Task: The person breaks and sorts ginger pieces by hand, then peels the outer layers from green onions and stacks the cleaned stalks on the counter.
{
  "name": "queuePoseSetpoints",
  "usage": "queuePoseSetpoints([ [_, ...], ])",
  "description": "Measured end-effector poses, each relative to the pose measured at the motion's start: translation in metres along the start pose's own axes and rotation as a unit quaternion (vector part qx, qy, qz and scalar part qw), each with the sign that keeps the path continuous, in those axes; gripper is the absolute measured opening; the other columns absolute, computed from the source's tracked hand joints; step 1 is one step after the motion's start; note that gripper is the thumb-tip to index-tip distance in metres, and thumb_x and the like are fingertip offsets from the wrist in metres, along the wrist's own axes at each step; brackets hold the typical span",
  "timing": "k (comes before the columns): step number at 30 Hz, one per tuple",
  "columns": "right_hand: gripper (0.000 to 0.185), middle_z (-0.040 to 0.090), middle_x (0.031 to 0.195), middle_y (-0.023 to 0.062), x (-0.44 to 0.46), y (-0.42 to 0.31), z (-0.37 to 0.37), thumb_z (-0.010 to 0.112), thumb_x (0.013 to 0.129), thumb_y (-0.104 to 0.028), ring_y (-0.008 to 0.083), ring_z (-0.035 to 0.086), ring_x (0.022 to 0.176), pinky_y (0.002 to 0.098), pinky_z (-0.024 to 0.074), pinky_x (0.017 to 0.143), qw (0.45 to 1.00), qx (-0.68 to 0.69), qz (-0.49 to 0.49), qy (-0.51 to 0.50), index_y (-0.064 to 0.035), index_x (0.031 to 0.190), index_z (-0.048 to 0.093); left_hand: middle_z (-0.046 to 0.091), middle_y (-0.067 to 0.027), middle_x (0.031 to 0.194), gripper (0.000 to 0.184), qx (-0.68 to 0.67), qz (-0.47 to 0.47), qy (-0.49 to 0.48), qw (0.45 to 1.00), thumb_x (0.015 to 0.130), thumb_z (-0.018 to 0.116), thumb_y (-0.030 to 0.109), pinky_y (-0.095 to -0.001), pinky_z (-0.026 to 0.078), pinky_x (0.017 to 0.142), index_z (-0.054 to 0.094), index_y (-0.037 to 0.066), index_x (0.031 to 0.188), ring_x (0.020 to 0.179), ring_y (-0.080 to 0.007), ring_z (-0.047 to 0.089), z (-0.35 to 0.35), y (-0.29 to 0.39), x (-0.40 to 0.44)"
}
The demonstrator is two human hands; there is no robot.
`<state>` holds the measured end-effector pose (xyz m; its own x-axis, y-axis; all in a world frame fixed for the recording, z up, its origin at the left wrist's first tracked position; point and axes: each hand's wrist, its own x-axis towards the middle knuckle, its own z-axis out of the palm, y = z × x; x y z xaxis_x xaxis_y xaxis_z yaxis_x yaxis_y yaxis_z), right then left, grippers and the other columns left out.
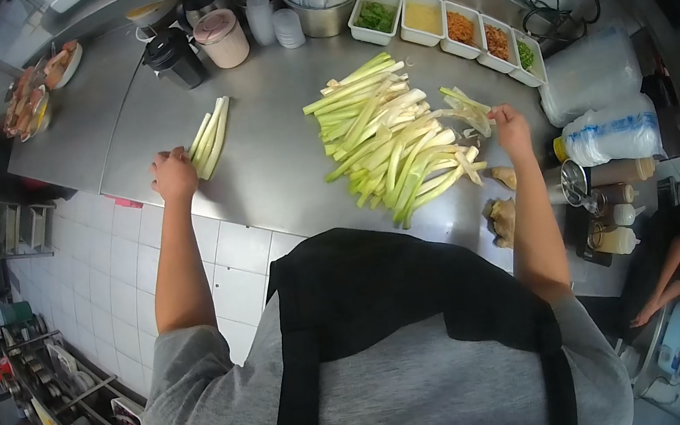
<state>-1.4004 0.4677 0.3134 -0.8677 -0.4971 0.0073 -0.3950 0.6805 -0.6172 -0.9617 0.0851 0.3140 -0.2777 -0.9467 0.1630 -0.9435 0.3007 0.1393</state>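
My left hand point(174, 177) is at the counter's front edge with its fingers curled, and what they close on, if anything, is hidden. Just beside it lies a small bundle of trimmed pale leek-like stalks point(214, 139). My right hand point(510, 126) pinches the edge of a loose, papery stalk peel point(469, 112). That peel lies at the right side of a large pile of green and white stalks point(386, 136) on the steel counter point(279, 147). Two knobbly ginger roots point(503, 222) sit near my right forearm.
White tubs point(376, 18) of chopped ingredients line the back right. A dark lidded jug point(172, 59) and a pink-lidded container point(220, 38) stand at the back. Plastic bags point(611, 131) and sauce bottles point(615, 240) are on the right. Another person's arm point(667, 279) shows at lower right.
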Motion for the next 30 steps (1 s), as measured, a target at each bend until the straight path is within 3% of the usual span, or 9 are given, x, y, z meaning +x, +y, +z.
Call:
queuePoseSetpoints([
  [4, 0.013, 0.062, 0.085, 0.013, -0.005, 0.001, 0.009, 0.056, 0.078, -0.008, 0.0286, 0.06, 0.083, 0.0351, 0.0464, 0.075, 0.995, 0.003, -0.096, 0.0, -0.0079, 0.091, 0.06, 0.053, -0.0134, 0.112, 0.03, -0.109, 0.172, 0.087, 0.975, 0.08, 0.059, 0.023, -0.0428, 0.04, 0.089, 0.061, 0.013, 0.109, 0.106, -0.0314, 0.048, 0.019, 0.057, 0.004],
  [6, 0.019, 0.061, 0.091, 0.0131, -0.006, -0.002, 0.011, 0.057, 0.074, -0.002, 0.0287, 0.059, 0.087, 0.0351, 0.0463, 0.077, 0.99, -0.001, -0.141, -0.002, -0.0078, 0.092, 0.06, 0.056, -0.0139, 0.104, 0.031, -0.209, 0.313, 0.027, 0.926, 0.078, 0.063, 0.02, -0.0413, 0.039, 0.089, 0.06, 0.011, 0.108, 0.101, -0.0328, 0.049, 0.018, 0.109, -0.006],
  [8, 0.021, 0.059, 0.096, 0.0133, -0.01, -0.008, 0.011, 0.058, 0.072, -0.001, 0.0286, 0.058, 0.091, 0.0352, 0.0462, 0.078, 0.988, -0.007, -0.154, -0.006, -0.0075, 0.092, 0.06, 0.056, -0.0145, 0.105, 0.027, -0.22, 0.35, -0.052, 0.909, 0.078, 0.063, 0.019, -0.0402, 0.04, 0.088, 0.061, 0.008, 0.103, 0.1, -0.033, 0.049, 0.025, 0.148, -0.015],
  [11, 0.02, 0.06, 0.095, 0.0139, -0.02, -0.026, 0.001, 0.059, 0.073, -0.004, 0.0283, 0.058, 0.091, 0.035, 0.046, 0.078, 0.989, 0.022, -0.146, 0.031, -0.0074, 0.092, 0.06, 0.058, -0.0151, 0.102, 0.024, -0.212, 0.332, -0.128, 0.91, 0.077, 0.063, 0.018, -0.0406, 0.041, 0.085, 0.062, 0.004, 0.097, 0.097, -0.0341, 0.051, 0.037, 0.171, -0.018],
  [15, 0.019, 0.06, 0.093, 0.0136, -0.026, -0.026, -0.005, 0.06, 0.074, -0.007, 0.0278, 0.058, 0.091, 0.0345, 0.0458, 0.079, 0.989, 0.048, -0.126, 0.054, -0.0065, 0.093, 0.06, 0.061, -0.0105, 0.087, 0.018, -0.353, 0.262, -0.157, 0.884, 0.083, 0.058, 0.018, -0.0343, 0.041, 0.08, 0.062, 0.003, 0.092, 0.084, -0.0248, 0.054, 0.04, 0.173, -0.019],
  [17, 0.018, 0.06, 0.092, 0.0133, -0.027, -0.033, -0.009, 0.061, 0.075, -0.009, 0.0267, 0.058, 0.091, 0.0337, 0.0458, 0.078, 0.987, 0.05, -0.136, 0.063, -0.0059, 0.093, 0.061, 0.061, -0.0066, 0.079, 0.019, -0.443, 0.149, -0.239, 0.851, 0.087, 0.055, 0.02, -0.0297, 0.041, 0.078, 0.062, 0.003, 0.091, 0.077, -0.0179, 0.054, 0.027, 0.169, -0.018],
  [20, 0.016, 0.062, 0.089, 0.0092, -0.032, -0.055, -0.001, 0.062, 0.078, -0.011, 0.0202, 0.059, 0.086, 0.0298, 0.0459, 0.076, 0.982, 0.141, -0.111, 0.065, -0.0058, 0.094, 0.062, 0.061, -0.0022, 0.077, 0.023, -0.541, 0.121, -0.271, 0.787, 0.091, 0.051, 0.024, -0.024, 0.038, 0.073, 0.062, 0.004, 0.09, 0.073, -0.0097, 0.052, 0.015, 0.162, -0.023],
  [26, 0.02, 0.061, 0.085, 0.004, -0.065, -0.141, 0.036, 0.06, 0.084, -0.011, 0.0101, 0.058, 0.078, 0.0232, 0.0464, 0.069, 0.89, 0.416, -0.105, -0.153, -0.0021, 0.103, 0.059, 0.061, -0.0009, 0.078, 0.019, -0.643, 0.111, -0.408, 0.638, 0.092, 0.05, 0.023, -0.0222, 0.037, 0.068, 0.06, 0.007, 0.094, 0.073, -0.0078, 0.051, -0.03, 0.189, -0.069],
  [30, 0.031, 0.058, 0.088, 0.004, -0.088, -0.169, 0.036, 0.06, 0.084, -0.011, 0.0112, 0.057, 0.074, 0.0239, 0.047, 0.062, 0.842, 0.526, -0.034, -0.113, -0.0013, 0.112, 0.05, 0.059, -0.001, 0.077, 0.021, -0.649, 0.146, -0.423, 0.615, 0.093, 0.049, 0.023, -0.0218, 0.038, 0.068, 0.058, 0.005, 0.094, 0.072, -0.0079, 0.052, -0.044, 0.203, -0.095],
])
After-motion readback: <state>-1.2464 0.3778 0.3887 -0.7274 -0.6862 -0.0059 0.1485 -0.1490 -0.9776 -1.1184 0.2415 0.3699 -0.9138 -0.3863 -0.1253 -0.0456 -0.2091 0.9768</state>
